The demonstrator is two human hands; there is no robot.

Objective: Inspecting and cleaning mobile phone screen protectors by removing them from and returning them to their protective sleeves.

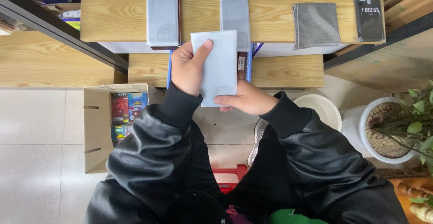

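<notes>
While both hands meet near the centre of the head view, these lines set out what shows.

Held thing: a pale blue-grey flat sheet (219,68), rectangular with rounded corners, stands upright in the air over the front edge of the lower wooden shelf (288,70).

Left hand (188,68): at 9 o'clock of the sheet, fingers curled shut around its left edge, thumb pressed flat on the face near the top left corner.

Right hand (246,98): at 5 o'clock of the sheet, fingers closed in a pinch on the bottom right corner, thumb lying along the lower edge.

Sleeves: both arms wear a shiny black jacket (149,152) with ribbed cuffs.

Upper wooden shelf (112,12): at 12 o'clock of the hands; it bears two more pale flat sheets, one taller at 11 o'clock (162,16) and one straight behind the held sheet (234,14).

Grey cloth (315,25): folded square on the upper shelf, at 2 o'clock of the hands, well apart from them.

Black phone case (369,16): at the shelf's right end, beside the cloth.

Cardboard box (97,129): on the tiled floor at 8 o'clock, open, with colourful small packages inside.

White bowl (322,109): on the floor at 3 o'clock, near the right sleeve.

Potted plant (392,129): white pot with soil and green leaves, at 4 o'clock, just beside the bowl.

Red stool (230,176): partly hidden between the legs at 6 o'clock.
</notes>
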